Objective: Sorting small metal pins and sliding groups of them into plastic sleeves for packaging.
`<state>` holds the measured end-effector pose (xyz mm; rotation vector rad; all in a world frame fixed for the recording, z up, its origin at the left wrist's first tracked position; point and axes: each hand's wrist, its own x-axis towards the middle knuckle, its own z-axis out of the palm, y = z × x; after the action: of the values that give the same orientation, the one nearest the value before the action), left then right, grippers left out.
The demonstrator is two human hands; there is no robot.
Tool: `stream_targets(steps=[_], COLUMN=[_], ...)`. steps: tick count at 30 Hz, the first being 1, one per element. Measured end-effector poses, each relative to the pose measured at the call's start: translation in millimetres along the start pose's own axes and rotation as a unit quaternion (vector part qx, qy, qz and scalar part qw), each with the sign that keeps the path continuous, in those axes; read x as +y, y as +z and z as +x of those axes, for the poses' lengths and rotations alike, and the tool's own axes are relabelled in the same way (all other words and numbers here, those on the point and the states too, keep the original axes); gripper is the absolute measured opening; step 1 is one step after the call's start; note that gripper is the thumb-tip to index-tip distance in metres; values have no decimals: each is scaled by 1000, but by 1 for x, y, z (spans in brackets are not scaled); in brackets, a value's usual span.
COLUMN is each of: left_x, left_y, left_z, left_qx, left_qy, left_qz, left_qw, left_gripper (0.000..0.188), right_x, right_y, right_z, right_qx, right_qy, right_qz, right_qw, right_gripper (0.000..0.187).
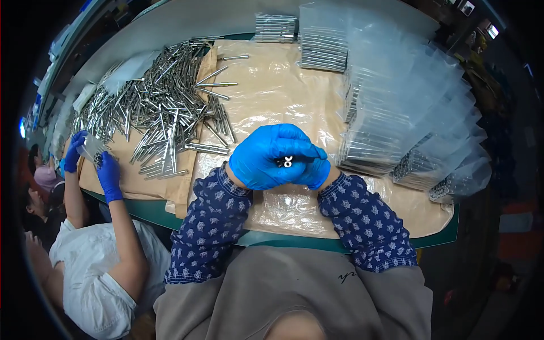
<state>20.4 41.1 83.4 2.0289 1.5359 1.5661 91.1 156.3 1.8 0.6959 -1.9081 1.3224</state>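
My left hand (258, 161), in a blue glove, is wrapped round a few slim metal rods (288, 162). Only their bright ends show, pointing up out of the grip. My right hand (317, 170), gloved too, is pressed against the left one with its fingers curled at the same rods. Most of the rods' length is hidden by the gloves. Beyond my left hand lies a large loose heap of metal rods (161, 93), several of them straying onto the brown paper sheet (266, 79) under clear film.
Clear plastic bags of stacked rods (377, 139) line the right side, with another bagged stack (323, 48) and a smaller bundle (275, 28) at the back. On the left, a co-worker's gloved hands (107, 175) hold a clear bag. The green table edge (294, 241) runs before me.
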Motion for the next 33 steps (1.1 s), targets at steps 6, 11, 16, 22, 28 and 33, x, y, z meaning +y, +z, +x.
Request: stream_targets(steps=[6, 11, 16, 22, 28, 33], left_x=[-9, -4, -17, -23, -20, -10], left_y=[8, 17, 27, 15, 11, 16], left_z=[-7, -9, -11, -9, -6, -15], left_qx=[-29, 85, 197, 99, 26, 101], left_qy=[-25, -2, -11, -47, -7, -54], left_qz=[57, 106, 201, 82, 128, 129], left_qw=[998, 991, 960, 991, 991, 985], left_gripper=[29, 23, 21, 22, 28, 50], right_x=[31, -9, 1, 23, 15, 12], right_y=[2, 7, 7, -2, -2, 0], right_z=[-35, -8, -8, -24, -21, -13], right_qx=[-146, -62, 16, -91, -108, -40], right_qy=[186, 153, 266, 217, 199, 329], right_qz=[-63, -168, -62, -82, -141, 72], right_qw=[969, 972, 962, 968, 964, 941], right_gripper=[44, 39, 34, 38, 42, 42])
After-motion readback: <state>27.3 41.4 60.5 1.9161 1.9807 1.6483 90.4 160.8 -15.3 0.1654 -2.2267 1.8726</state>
